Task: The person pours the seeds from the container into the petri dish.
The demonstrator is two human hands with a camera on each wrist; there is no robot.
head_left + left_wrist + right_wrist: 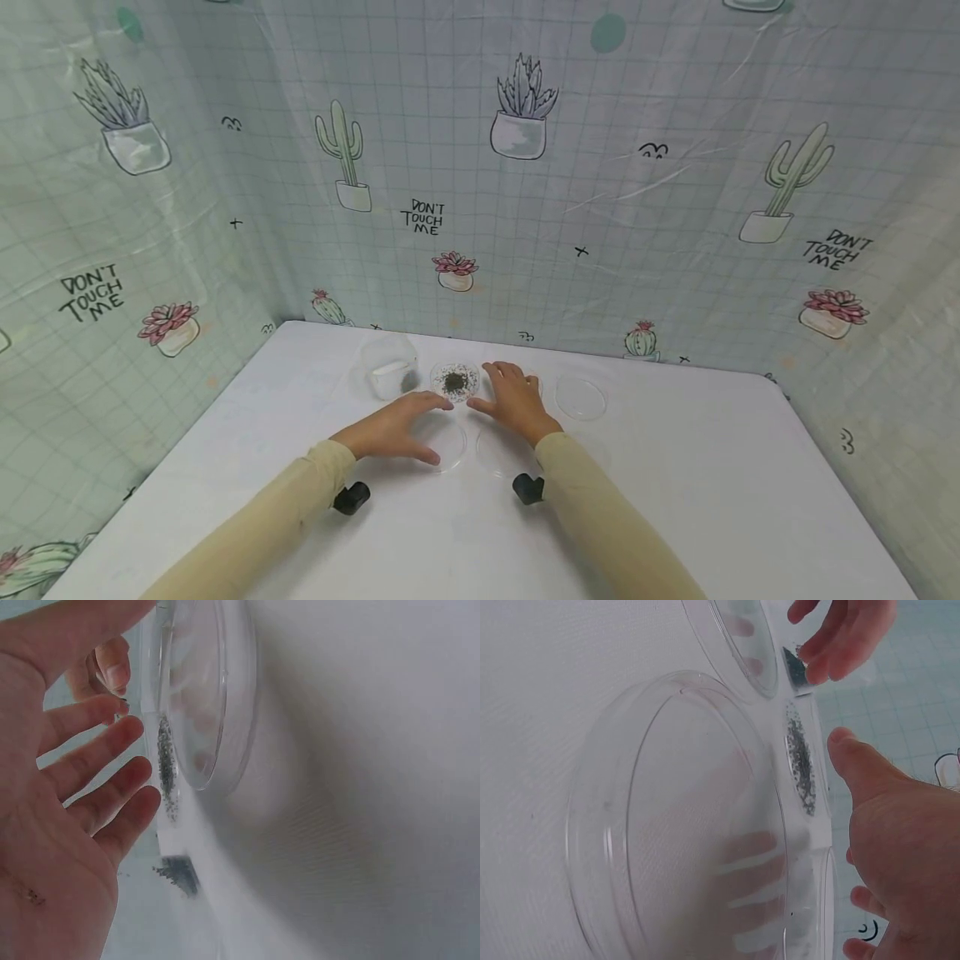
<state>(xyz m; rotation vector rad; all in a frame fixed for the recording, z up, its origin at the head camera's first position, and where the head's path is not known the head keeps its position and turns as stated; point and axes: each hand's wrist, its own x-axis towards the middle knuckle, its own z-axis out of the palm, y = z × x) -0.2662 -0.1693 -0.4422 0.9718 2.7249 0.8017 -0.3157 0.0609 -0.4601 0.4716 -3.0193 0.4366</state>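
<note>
Beside the clear dish [436, 377] of dark specks [455, 382], left hand [392, 429] and right hand [519, 406] spread wide, holding nothing; slow, level handling should best prevent scatter.

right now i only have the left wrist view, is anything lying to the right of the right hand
Observer: Yes, the head view shows a clear dish on the white table, to the right of the right hand.
Operator: ok and how are the dark specks spread, i see them nearly edge on
Observer: From above, they form a dense clump in the middle with looser ones scattered around it.
Operator: what colour are the sleeves
Observer: Pale yellow on both sides.
</note>
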